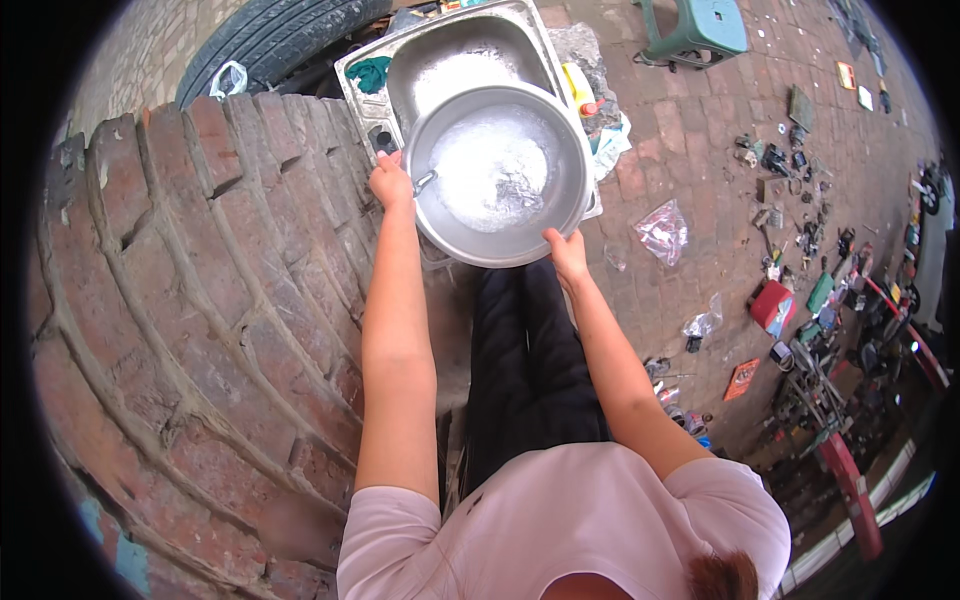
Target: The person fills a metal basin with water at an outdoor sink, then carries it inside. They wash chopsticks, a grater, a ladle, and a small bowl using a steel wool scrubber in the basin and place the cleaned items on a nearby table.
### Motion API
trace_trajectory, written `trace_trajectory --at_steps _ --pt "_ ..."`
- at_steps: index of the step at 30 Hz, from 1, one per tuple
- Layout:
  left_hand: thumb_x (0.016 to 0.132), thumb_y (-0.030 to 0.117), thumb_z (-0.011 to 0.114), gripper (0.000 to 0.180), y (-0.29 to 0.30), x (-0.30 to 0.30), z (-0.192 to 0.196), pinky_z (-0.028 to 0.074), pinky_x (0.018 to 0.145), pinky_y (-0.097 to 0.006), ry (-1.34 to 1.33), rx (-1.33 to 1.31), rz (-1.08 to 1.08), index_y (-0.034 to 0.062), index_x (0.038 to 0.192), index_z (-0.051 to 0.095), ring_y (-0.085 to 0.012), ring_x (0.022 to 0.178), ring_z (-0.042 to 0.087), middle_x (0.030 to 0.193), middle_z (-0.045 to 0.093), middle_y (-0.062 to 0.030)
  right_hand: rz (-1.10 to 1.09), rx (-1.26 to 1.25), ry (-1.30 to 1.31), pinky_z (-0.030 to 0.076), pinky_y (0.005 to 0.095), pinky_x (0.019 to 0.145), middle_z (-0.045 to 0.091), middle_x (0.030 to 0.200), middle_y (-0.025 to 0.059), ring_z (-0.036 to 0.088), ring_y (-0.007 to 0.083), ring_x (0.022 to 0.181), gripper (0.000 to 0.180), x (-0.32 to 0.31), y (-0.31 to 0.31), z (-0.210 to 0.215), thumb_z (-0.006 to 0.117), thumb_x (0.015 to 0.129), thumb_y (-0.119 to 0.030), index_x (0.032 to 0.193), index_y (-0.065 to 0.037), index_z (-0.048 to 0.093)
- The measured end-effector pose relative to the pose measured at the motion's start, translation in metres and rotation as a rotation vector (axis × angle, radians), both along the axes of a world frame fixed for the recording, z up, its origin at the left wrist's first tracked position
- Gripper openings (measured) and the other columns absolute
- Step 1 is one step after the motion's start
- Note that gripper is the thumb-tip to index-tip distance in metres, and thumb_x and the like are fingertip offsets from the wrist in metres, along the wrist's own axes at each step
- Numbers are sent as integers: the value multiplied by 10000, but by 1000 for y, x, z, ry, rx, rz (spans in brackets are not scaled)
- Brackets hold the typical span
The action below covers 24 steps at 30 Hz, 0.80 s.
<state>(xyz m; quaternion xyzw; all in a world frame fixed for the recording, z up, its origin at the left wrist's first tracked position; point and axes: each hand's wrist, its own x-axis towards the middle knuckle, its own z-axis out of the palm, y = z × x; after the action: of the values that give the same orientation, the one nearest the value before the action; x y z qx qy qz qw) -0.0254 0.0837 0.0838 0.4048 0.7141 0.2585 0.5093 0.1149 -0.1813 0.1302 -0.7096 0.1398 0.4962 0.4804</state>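
1. The fingers of the left hand [390,182] were curled over the rim of the metal basin [500,172]; those of the right hand [567,250] were hooked on its near edge.
2. The basin, holding foamy water, was held over the steel sink [455,55], beside the big tyre [190,330].
3. A carrying step was judged in hand; level, steady support seemed needed next.

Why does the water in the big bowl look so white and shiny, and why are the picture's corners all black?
In the head view, daylight glares off the foamy water in the metal bowl that the left hand and right hand grip, washing it out to white. The fisheye lens makes a round picture, so the corners stay black, and it bends the brick wall near the rim.
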Motion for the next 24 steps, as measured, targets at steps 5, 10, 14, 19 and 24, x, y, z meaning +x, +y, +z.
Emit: trace_trajectory --at_steps 5,10,14,19,24 --pt "996 309 303 547 0 -1 -2 465 884 -319 10 -2 -8 -147 1036 601 -259 969 630 1029 649 -213 1 66 -62 505 313 615 616 950 105 615 202 797 348 -3 -8 -19 584 787 -65 1117 25 519" --pt "997 308 306 544 0 1 1 467 878 -312 -10 -34 3 -148 1039 599 -252 964 632 1027 651 -205 1 47 -20 499 305 605 616 938 101 614 194 788 336 -1 -7 -19 582 786 -67 1104 23 526" --pt "995 320 325 536 1 -3 -1 458 890 -305 -73 -46 38 -141 1063 590 -245 982 624 1053 645 -194 51 14 -38 494 297 597 617 929 97 612 186 776 332 0 -5 -17 580 788 -86 1099 17 528" --pt "952 429 408 622 4 6 21 409 957 -322 -202 -192 123 -148 1156 520 -259 1099 560 1178 576 -221 4 32 -31 469 305 701 617 986 119 585 188 846 355 4 -3 -23 578 788 -48 1121 65 531" --pt "910 513 440 736 6 5 26 364 1004 -351 -278 -239 149 -158 1212 464 -289 1163 509 1246 519 -257 -1 28 15 452 292 595 617 909 91 573 160 745 329 10 -4 -29 588 783 -80 1086 45 550"
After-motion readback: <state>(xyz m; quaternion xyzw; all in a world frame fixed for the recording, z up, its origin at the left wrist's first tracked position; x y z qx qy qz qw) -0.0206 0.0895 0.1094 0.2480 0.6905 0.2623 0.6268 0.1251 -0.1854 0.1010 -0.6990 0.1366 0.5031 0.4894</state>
